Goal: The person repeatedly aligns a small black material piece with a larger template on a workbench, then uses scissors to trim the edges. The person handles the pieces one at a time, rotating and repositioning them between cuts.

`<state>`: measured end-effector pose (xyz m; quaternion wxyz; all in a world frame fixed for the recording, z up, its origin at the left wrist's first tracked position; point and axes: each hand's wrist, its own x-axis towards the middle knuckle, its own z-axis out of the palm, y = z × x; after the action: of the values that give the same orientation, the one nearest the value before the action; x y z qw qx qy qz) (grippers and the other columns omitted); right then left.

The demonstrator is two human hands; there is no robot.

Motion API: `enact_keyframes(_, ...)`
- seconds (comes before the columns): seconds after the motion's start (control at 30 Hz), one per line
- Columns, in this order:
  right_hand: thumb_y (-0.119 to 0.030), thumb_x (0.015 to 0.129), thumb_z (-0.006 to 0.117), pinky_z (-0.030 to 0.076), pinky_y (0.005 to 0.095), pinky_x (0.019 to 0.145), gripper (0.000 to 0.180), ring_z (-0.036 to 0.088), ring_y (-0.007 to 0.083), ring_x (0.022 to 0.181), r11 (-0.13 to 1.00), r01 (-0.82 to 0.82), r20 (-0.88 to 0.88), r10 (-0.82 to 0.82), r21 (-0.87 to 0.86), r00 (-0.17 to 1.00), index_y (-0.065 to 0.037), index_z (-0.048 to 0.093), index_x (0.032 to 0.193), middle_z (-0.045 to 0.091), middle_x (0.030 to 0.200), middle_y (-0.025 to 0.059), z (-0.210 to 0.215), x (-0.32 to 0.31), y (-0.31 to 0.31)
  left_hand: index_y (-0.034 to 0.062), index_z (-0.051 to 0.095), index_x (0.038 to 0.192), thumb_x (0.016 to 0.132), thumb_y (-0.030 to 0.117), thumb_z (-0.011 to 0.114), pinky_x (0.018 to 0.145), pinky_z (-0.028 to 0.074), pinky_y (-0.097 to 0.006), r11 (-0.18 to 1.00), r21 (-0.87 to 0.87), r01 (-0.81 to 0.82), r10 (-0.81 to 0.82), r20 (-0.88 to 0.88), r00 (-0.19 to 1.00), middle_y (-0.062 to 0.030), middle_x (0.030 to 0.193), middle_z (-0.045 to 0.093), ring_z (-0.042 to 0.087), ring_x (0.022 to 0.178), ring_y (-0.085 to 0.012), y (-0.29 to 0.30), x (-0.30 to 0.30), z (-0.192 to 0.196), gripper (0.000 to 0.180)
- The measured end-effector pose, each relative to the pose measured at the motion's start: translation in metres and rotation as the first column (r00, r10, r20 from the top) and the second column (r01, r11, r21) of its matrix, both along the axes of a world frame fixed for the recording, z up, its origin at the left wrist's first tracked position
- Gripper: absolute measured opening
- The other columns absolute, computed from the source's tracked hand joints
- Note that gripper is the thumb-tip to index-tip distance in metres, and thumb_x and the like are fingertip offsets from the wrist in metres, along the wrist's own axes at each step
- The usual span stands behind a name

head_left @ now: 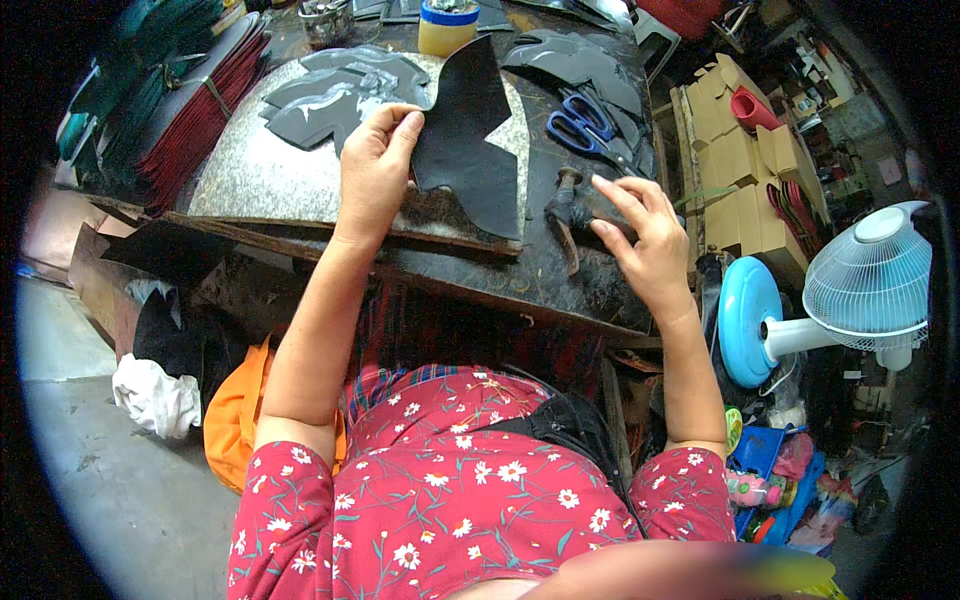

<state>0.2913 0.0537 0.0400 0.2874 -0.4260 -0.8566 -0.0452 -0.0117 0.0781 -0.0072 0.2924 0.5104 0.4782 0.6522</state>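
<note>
Between the thumb and fingers of my left hand (pixel 380 150) is the edge of a black leather-like cut piece (pixel 468 140), raised over a pale speckled board (pixel 240 185). My right hand (pixel 648 235) is held over the table's right side, thumb and fingers apart with nothing in them. Just left of it lies a hammer (pixel 568 205), close to my fingertips but apart from them. Beyond the hammer are blue-handled scissors (pixel 582 125). Several grey cut pieces (pixel 345 90) with whitish smears lie overlapped on the board, behind my left hand.
More dark cut pieces (pixel 585 70) lie at the back right, and a yellowish jar with a blue rim (pixel 447 30) stands at the back. Bundled red-edged sheets (pixel 210 120) fill the left. Right of the table are cardboard boxes (pixel 725 150) and a fan (pixel 865 275).
</note>
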Motion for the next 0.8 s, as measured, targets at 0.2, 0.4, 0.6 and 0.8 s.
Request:
enact_keyframes(0.2, -0.04, 0.072, 0.08, 0.047, 0.0448, 0.1, 0.065, 0.056, 0.0333, 0.116, 0.946, -0.322, 0.182, 0.31, 0.038, 0.933, -0.016, 0.064, 0.13, 0.059, 0.126, 0.0127, 0.022, -0.058, -0.019, 0.0038, 0.052, 0.125, 0.098, 0.01, 0.058, 0.057, 0.053, -0.024, 0.925, -0.071, 0.373, -0.314, 0.408, 0.857, -0.0057, 0.088, 0.067, 0.063, 0.071, -0.0102, -0.006, 0.017, 0.004, 0.029)
enact_keyframes(0.4, -0.037, 0.068, 0.082, 0.046, 0.0445, 0.102, 0.074, 0.054, 0.0346, 0.12, 0.95, -0.312, 0.186, 0.31, -0.02, 0.932, -0.017, 0.059, 0.135, 0.056, 0.132, 0.0144, 0.017, -0.074, 0.007, 0.0022, 0.05, 0.126, 0.099, 0.009, 0.056, 0.055, 0.056, -0.028, 0.891, -0.074, 0.448, -0.386, 0.397, 0.833, -0.0104, 0.088, 0.066, 0.066, 0.066, -0.0144, -0.005, 0.014, 0.003, 0.029)
enact_keyframes(0.6, 0.0, 0.082, 0.071, 0.055, 0.0345, 0.077, 0.027, 0.068, 0.0292, 0.087, 0.95, -0.311, -0.032, 0.311, -0.014, 0.95, -0.006, 0.071, 0.108, 0.07, 0.096, 0.012, 0.031, -0.062, 0.03, 0.0041, 0.045, 0.134, 0.104, 0.025, 0.053, 0.052, 0.055, -0.028, 0.887, -0.08, 0.454, -0.385, 0.413, 0.825, -0.012, 0.085, 0.064, 0.066, 0.063, -0.0172, -0.01, 0.02, 0.004, 0.037)
enact_keyframes(0.8, -0.01, 0.093, 0.067, 0.053, 0.0296, 0.082, 0.017, 0.068, 0.0166, 0.095, 0.949, -0.238, -0.345, 0.298, 0.206, 0.89, -0.003, 0.072, 0.108, 0.072, 0.102, 0.0056, 0.056, -0.027, 0.114, 0.001, 0.053, 0.127, 0.101, 0.017, 0.058, 0.052, 0.053, -0.025, 0.908, -0.143, 0.394, -0.369, 0.174, 0.913, -0.0088, 0.082, 0.063, 0.065, 0.062, -0.013, -0.013, 0.028, 0.003, 0.031)
